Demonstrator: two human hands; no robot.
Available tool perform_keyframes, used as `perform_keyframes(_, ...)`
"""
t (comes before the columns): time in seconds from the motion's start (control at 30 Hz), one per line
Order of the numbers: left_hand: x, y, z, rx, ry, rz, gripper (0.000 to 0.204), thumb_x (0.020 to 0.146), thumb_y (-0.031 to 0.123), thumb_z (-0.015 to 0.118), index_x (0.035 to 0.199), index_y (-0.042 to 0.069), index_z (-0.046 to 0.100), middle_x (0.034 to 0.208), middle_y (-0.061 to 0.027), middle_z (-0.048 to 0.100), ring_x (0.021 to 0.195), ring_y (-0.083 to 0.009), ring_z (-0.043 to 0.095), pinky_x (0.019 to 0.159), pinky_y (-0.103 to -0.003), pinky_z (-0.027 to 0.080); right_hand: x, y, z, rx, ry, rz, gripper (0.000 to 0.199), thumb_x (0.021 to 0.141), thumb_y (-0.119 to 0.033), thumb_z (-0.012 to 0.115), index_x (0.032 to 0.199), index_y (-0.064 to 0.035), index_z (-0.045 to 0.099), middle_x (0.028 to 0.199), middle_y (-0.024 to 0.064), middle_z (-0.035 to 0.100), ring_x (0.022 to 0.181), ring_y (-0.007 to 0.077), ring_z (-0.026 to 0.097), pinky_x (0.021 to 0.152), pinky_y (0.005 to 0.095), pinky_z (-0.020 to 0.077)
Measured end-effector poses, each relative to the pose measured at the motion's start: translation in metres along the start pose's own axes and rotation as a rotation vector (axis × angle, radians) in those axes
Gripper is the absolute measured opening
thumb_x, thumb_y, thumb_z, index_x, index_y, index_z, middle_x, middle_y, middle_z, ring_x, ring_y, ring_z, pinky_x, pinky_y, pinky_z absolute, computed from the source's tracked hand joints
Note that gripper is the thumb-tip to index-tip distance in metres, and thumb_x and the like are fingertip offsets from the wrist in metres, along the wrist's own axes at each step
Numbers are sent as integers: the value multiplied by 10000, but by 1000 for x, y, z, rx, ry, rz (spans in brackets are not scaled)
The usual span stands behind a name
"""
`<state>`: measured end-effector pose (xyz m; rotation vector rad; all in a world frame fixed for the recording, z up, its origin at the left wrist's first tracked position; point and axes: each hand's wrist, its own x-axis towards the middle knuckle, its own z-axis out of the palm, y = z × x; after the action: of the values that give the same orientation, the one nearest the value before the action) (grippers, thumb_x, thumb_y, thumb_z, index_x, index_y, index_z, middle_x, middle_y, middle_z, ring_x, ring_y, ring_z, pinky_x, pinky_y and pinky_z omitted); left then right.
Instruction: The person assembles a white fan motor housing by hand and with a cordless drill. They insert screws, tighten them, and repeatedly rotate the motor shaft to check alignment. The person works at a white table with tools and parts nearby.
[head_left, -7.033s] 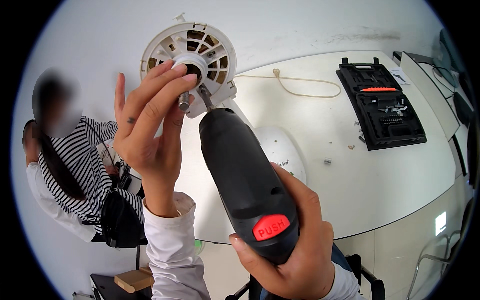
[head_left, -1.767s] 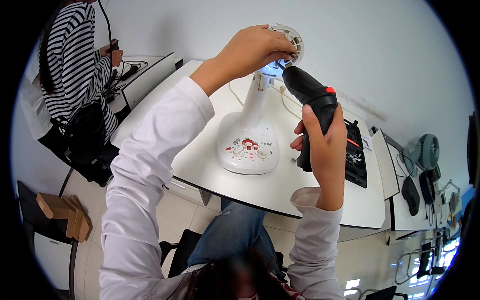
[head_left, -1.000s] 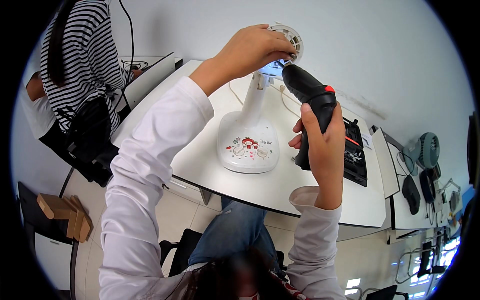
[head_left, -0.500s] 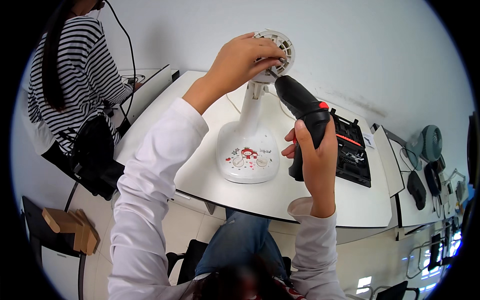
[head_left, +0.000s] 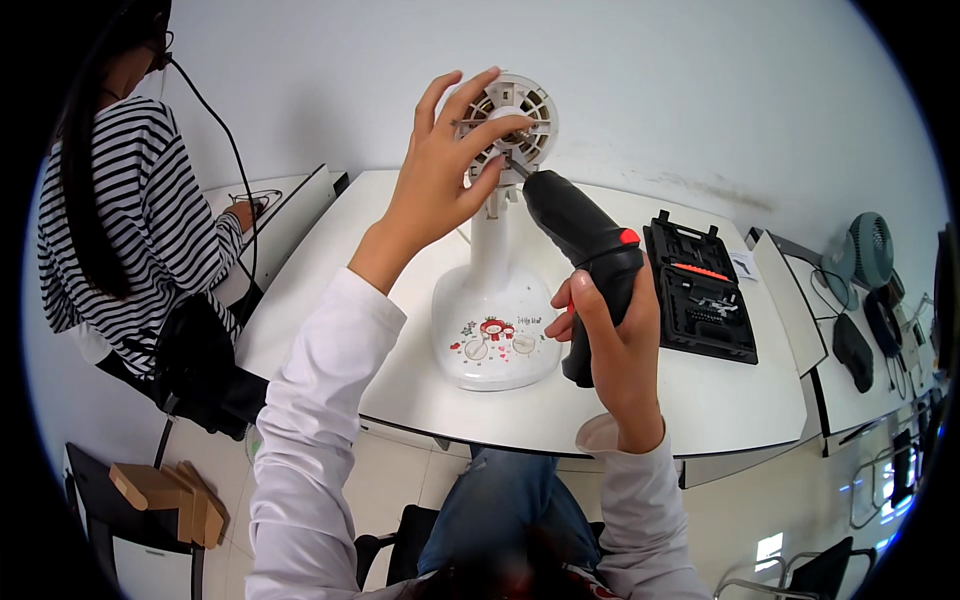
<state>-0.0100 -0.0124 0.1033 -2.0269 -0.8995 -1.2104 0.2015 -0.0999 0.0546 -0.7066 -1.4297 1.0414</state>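
A white desk fan (head_left: 495,368) stands upright on the table, its base printed with red cartoon figures. Its round head (head_left: 545,108) has no blades or front guard, so the ribbed motor housing shows. My left hand (head_left: 435,165) holds the head from the left: two fingers reach up to the rim, the index finger lies by the centre shaft and the thumb sits lower. My right hand (head_left: 628,350) grips a black cordless screwdriver (head_left: 585,235) with a red button. Its metal bit (head_left: 518,168) points into the lower housing beside my thumb; whether it sits in a screw cannot be made out.
An open black tool case (head_left: 712,318) with bits lies on the white table (head_left: 690,405) to the right. A person in a striped top (head_left: 150,200) sits at the left. Another fan, grey-green (head_left: 872,248), stands on the far-right table. Cardboard pieces (head_left: 165,498) lie lower left.
My left fingers have spread from a pinch near the shaft to reach around the head. The screwdriver has shifted slightly left with the head, its bit still at the housing. The view has tilted slightly.
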Motion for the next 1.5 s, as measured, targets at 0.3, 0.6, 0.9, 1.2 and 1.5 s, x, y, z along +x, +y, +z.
perform_keyframes(0.3, -13, -9, 26, -90, 46, -37, 524, 727, 53, 621, 1205, 266, 600, 1522, -98, 258, 1373, -451, 176, 1031, -515, 383, 4, 24, -6, 135, -13, -10, 370, 924, -152, 572, 1189, 43, 403, 801, 109, 615, 604, 122, 619, 572, 241, 512)
perform_keyframes(0.6, -16, -16, 37, -199, 25, -28, 572, 741, 20, 581, 1276, 221, 567, 1542, -116, 207, 1418, -409, 118, 1123, -518, 247, 6, 37, -13, 254, -22, -25, 360, 926, -139, 555, 1198, 40, 402, 820, 109, 605, 630, 123, 616, 599, 237, 498)
perform_keyframes(0.9, -18, -13, 34, -165, 67, -10, 544, 768, -18, 593, 1266, 197, 557, 1525, -145, 234, 1409, -414, 156, 1112, -518, 262, -3, 36, -18, 252, -2, -25, 339, 926, -112, 546, 1201, 34, 413, 836, 123, 605, 634, 134, 617, 601, 251, 497)
perform_keyframes(1.2, -14, -14, 21, -30, 83, 189, 271, 722, -78, 686, 879, 125, 601, 1448, -178, 317, 1329, -434, 344, 978, -450, 497, -46, 52, -50, 294, 157, 38, 353, 952, -156, 512, 1239, 37, 440, 851, 132, 600, 634, 173, 614, 586, 288, 501)
perform_keyframes(1.5, -14, -10, 22, -13, 26, 163, 210, 741, -40, 675, 849, 42, 515, 1457, -203, 281, 1374, -426, 265, 1068, -496, 349, -74, 70, -67, 201, 390, 140, 438, 963, -277, 483, 1265, 36, 435, 791, 113, 577, 548, 169, 581, 496, 268, 464)
